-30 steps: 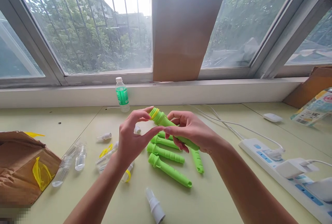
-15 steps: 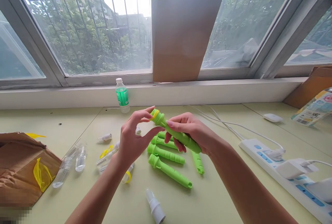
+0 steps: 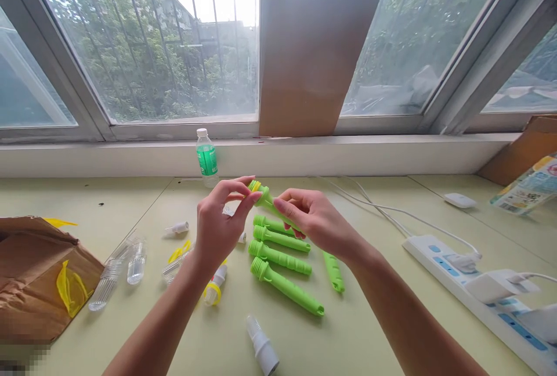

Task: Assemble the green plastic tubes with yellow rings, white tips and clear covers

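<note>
My right hand [image 3: 311, 213] is closed around the body of a green plastic handle tube [image 3: 270, 202], which tilts up to the left above the table. At its threaded end sits a yellow ring [image 3: 256, 186]. The thumb and fingers of my left hand [image 3: 224, 213] pinch that end at the ring. Below my hands several like green tubes [image 3: 287, 288] lie side by side, and one more green tube [image 3: 333, 271] rests apart to the right. A white part with a clear tip [image 3: 262, 347] lies nearest me.
Clear ribbed tubes [image 3: 136, 261], yellow rings [image 3: 212, 293] and a white piece [image 3: 177, 228] lie left. Beyond them are a cardboard box [image 3: 43, 283] and a green-labelled bottle [image 3: 206, 158]. A power strip [image 3: 452, 283] with cables stands right.
The held green tube has turned, and less of its lower end shows past my right hand. My left fingers have closed in on the yellow ring at its threaded end.
</note>
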Action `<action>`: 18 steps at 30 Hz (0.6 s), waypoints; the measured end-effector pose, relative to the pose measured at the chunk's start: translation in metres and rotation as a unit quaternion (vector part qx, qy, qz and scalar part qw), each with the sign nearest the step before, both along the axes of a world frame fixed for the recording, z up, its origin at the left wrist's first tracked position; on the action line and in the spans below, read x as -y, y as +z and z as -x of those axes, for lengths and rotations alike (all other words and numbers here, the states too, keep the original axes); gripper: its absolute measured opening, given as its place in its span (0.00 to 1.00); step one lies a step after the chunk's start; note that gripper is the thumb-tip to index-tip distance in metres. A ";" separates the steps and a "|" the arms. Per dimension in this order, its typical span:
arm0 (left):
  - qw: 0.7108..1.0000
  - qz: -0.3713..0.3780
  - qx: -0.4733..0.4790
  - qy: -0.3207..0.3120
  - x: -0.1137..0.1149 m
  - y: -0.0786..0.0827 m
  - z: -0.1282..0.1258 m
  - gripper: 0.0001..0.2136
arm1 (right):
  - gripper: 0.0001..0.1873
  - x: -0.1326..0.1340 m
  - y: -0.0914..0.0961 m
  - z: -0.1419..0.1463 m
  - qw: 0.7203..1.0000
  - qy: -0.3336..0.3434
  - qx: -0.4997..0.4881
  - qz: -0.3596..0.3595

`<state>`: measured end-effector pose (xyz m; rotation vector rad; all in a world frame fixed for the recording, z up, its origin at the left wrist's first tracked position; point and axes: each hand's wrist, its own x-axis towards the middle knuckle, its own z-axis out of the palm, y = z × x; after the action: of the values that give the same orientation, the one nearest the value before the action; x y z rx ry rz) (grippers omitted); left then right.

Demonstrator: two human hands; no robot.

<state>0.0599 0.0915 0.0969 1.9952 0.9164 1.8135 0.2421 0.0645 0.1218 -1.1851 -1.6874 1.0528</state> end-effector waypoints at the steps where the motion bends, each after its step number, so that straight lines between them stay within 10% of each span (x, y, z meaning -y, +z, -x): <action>1: 1.000 0.003 -0.003 0.001 0.000 0.001 0.001 0.05 | 0.18 0.001 -0.001 0.002 1.000 -0.004 -0.003 -0.015; 18: 1.000 -0.006 0.014 0.023 0.005 -0.004 -0.008 0.12 | 0.17 0.006 0.005 0.001 0.995 0.071 -0.061 0.037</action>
<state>0.0676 0.0863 0.0930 1.9666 0.9548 1.8698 0.2416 0.0583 0.1267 -1.0378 -1.6687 1.2579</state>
